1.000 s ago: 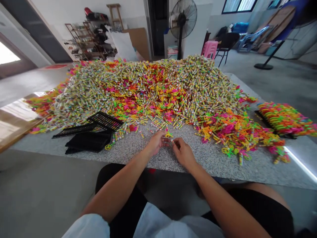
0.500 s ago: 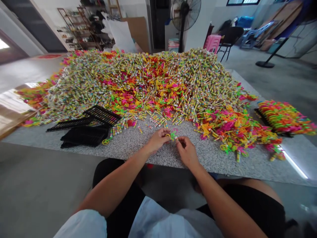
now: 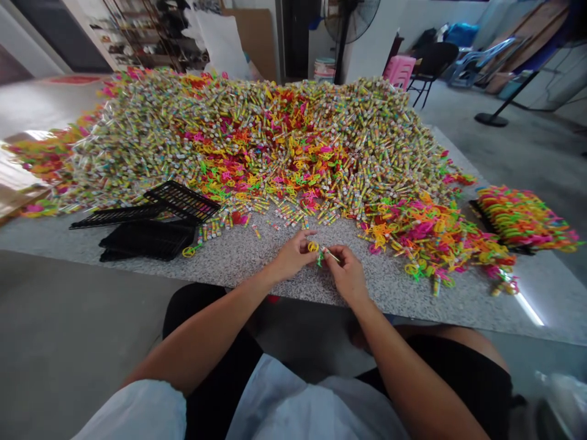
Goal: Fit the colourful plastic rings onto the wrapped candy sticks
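Over the near part of the speckled stone table (image 3: 257, 269), my two hands meet almost fingertip to fingertip. My left hand (image 3: 293, 255) is closed, with a small yellow plastic ring piece (image 3: 313, 246) at its thumb and fingers. In the pinch of my right hand (image 3: 348, 275) is a thin small tube (image 3: 332, 254), pale and tilted. A green plastic piece (image 3: 320, 259) hangs between the hands; which one bears it I cannot tell. Beyond them a large heap of small labelled tubes (image 3: 376, 134) is mixed with bright plastic pieces (image 3: 316, 156).
Black slotted trays (image 3: 147, 238) are stacked loosely at the left. A pile of coloured plastic pieces with tubes (image 3: 426, 232) lies to the right. Further right stands a black tray filled with colourful pieces (image 3: 527, 217). Behind the table are a fan (image 3: 348, 18) and pink stools (image 3: 398, 72).
The view has tilted slightly downward. Between my fingers, the pieces have turned: the yellow ring now faces me, the green piece hangs lower, and the tube shows lengthwise in my right hand.
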### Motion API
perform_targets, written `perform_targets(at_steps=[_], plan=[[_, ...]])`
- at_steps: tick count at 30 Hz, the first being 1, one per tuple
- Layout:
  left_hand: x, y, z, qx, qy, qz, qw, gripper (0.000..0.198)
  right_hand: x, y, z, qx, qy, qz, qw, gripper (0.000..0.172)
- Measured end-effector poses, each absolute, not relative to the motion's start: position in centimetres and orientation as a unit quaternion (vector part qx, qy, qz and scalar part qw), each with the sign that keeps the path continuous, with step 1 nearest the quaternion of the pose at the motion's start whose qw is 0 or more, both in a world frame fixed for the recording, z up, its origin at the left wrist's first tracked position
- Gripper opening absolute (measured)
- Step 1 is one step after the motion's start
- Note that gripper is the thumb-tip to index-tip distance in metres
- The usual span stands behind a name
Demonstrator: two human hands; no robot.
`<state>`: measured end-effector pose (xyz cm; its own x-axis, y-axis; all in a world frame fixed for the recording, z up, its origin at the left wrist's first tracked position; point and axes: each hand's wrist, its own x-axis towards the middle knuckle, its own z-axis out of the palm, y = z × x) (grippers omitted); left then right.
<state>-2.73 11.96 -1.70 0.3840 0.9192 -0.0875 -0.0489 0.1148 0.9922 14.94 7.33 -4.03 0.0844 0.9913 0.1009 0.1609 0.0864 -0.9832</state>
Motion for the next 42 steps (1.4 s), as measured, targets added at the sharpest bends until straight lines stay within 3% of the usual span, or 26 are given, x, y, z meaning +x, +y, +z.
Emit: perform_targets(at_steps=[3,9,16,20,33,42], plan=[[-2.1,11.9,-2.3,0.445,0.379,0.424,0.692,0.068,14.3,7.5,-3.7,-0.561,-0.477,0.407,0.541,0.034],[-1.2,11.7,-3.7,0.389,0.406,0.426,0.709,0.026,13.9,7.7,-3.7,-0.568,-0.44,0.4,0.569,0.032],[-1.0,10.9,-2.5,0.403,0.407,0.429,0.698,0.027,14.2,7.0,-4.5,-0.521,-0.395,0.526,0.544,0.042],[-1.3,11.2,-2.6,0.473,0.437,0.45,0.619,0.019,14.1,7.2,-3.9,-0.493,-0.376,0.559,0.551,0.042],[-2.6,11.4,-1.5,0.586,0.443,0.379,0.562,0.018,15.4,6.9,-3.5,-0.505,-0.513,0.495,0.487,0.035],[-1.9,10.9,-1.5,0.532,0.437,0.387,0.613,0.018,14.9,6.9,-4.3,-0.513,-0.43,0.546,0.504,0.036]])
